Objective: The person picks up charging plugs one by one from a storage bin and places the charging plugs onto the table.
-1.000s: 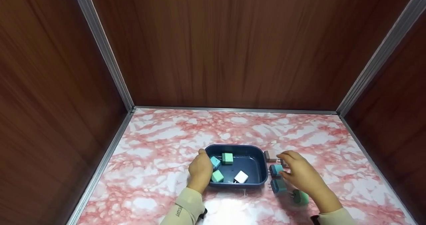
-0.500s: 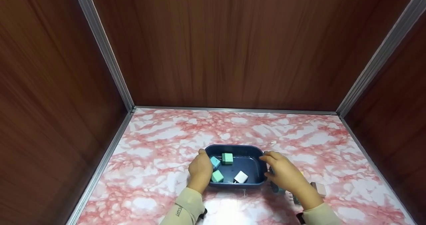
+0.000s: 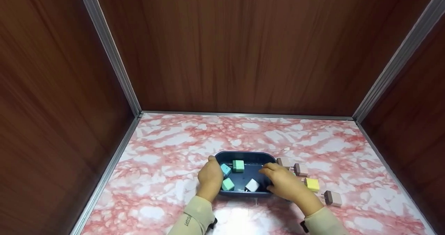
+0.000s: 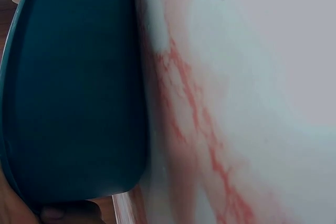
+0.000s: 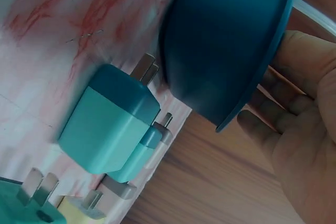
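My left hand [image 3: 210,175] grips the left end of a dark blue plastic bin [image 3: 245,194], which stands on the table. In the left wrist view, fingers wrap the end of the bin's wall [image 4: 79,103]. Inside lie a blue plug charger [image 3: 225,170], a light green charger [image 3: 238,165], another green one [image 3: 227,184] and a white one [image 3: 252,185]. Over the bin's right end reaches my right hand [image 3: 283,183], fingers spread from the thumb, with nothing visible between them. In the right wrist view, its fingers [image 5: 273,85] pass behind the rim.
Right of the bin lie several chargers: a pinkish one [image 3: 283,162], another [image 3: 301,169], a yellow one [image 3: 312,184] and a grey-pink one [image 3: 333,198]. A teal charger [image 5: 105,119] lies close beside the bin, hidden from the head view by the right arm. Wooden panels [image 3: 226,54] surround the table.
My right hand has moved left from beside the chargers, across the bin's right rim, to above its inside. The left hand and the bin have stayed in place.
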A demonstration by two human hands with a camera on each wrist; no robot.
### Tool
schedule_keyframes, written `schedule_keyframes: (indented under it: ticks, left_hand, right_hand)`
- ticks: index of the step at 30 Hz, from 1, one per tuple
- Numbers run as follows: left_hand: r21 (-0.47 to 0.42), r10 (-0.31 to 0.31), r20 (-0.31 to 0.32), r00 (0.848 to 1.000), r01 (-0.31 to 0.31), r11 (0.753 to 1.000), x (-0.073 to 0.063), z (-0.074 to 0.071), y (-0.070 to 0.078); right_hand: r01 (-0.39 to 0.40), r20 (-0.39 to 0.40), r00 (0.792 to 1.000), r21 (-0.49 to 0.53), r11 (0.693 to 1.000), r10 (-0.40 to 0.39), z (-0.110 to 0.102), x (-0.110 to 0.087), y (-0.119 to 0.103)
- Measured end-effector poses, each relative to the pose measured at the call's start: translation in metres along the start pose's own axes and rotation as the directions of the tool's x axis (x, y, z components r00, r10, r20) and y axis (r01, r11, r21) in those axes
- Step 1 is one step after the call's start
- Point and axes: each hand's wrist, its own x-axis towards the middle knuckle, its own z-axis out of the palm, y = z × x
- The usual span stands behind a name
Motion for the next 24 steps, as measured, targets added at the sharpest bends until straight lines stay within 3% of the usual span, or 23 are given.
schedule_keyframes:
  ticks: [7, 24]
  left_hand:
    - [0.017, -0.005, 0.0, 1.0, 0.005, 1.0, 0.0, 0.0, 0.001]
    - [0.009, -0.013, 0.011, 1.0, 0.012, 1.0, 0.0, 0.002, 0.001]
  right_hand:
    - [0.022, 0.083, 0.996, -0.002, 1.0, -0.022, 0.002, 0.008, -0.004]
    - [0.119, 0.119, 0.986, -0.014, 0.993, -0.117, 0.017, 0.024, -0.013]
